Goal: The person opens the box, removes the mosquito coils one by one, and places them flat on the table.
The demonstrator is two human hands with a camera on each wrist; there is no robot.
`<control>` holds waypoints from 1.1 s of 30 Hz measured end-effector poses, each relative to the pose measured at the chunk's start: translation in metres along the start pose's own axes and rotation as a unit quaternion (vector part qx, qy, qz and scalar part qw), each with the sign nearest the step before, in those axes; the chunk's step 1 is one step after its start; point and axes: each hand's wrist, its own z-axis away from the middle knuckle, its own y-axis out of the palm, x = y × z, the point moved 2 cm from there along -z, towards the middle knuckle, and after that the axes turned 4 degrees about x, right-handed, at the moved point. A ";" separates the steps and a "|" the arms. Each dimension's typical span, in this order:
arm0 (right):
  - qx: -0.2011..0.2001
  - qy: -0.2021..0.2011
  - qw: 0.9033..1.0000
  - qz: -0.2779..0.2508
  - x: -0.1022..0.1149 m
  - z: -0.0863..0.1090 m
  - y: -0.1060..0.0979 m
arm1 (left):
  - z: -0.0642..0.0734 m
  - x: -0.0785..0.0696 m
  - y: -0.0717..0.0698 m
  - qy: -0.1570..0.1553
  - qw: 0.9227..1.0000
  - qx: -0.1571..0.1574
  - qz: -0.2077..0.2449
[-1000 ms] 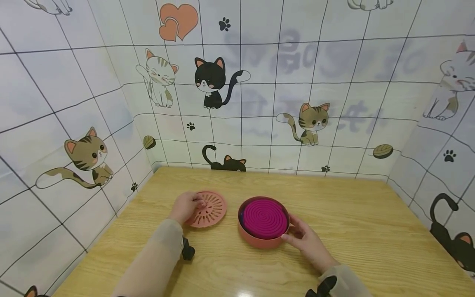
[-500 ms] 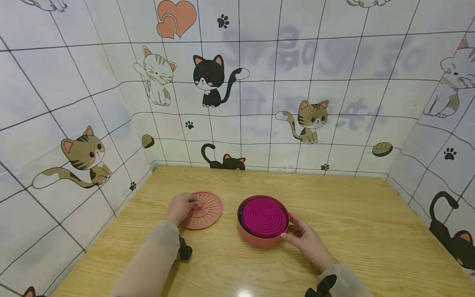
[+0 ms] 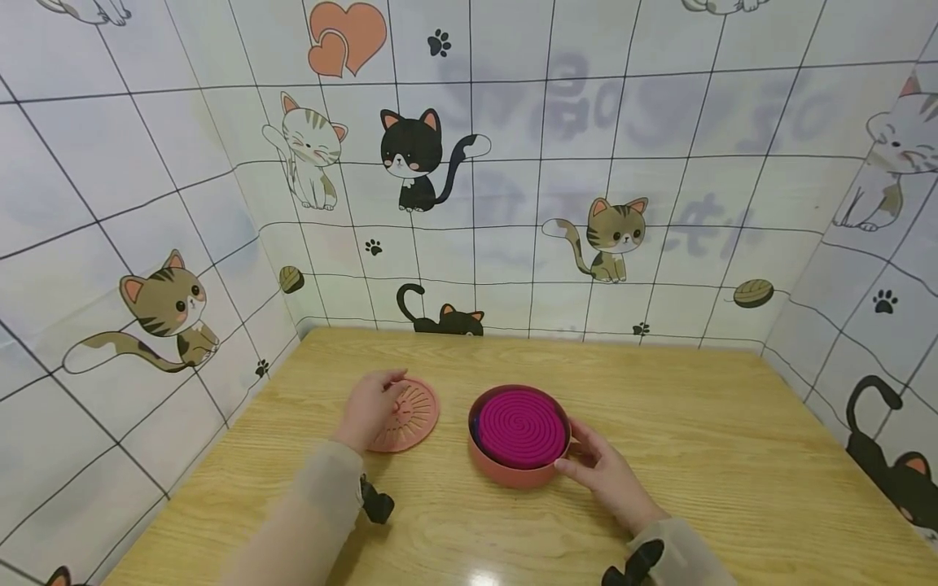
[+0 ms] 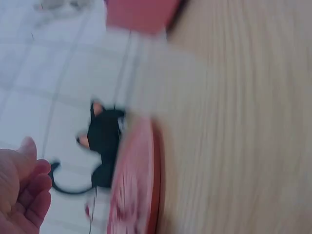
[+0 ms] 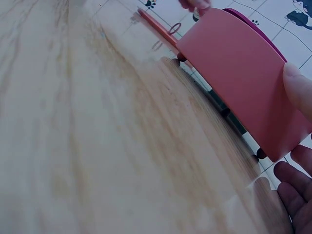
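Note:
A round pink mosquito coil holder on small dark feet stands on the table, filled to near its rim with a magenta spiral coil. My right hand holds its right side, thumb on the wall near the rim, fingers low on the other side. To the left lies the slotted pink lid, flat on the wood; its wire ring shows in the right wrist view. My left hand hovers over the lid's left part, fingers loosely curled around nothing. A gap separates hand and lid in the left wrist view.
The light wooden table meets a cat-patterned wall sheet at the back, with further sheets at both sides. Black wrist cameras sit on both sleeves.
The lid was shifted slightly left, then my left hand let go of its middle and rose a little off it. My right hand and the coil holder have stayed put.

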 end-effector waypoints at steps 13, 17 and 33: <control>-0.004 -0.010 1.000 0.007 -0.005 -0.001 0.000 | 0.054 -0.049 0.096 0.016 0.946 0.054 0.319; -0.004 -0.009 1.000 0.006 -0.006 -0.002 -0.001 | 0.058 -0.042 0.105 0.025 0.941 0.100 0.323; -0.002 0.009 0.999 0.031 0.046 -0.025 -0.008 | 0.057 -0.033 0.114 0.028 0.952 0.172 0.250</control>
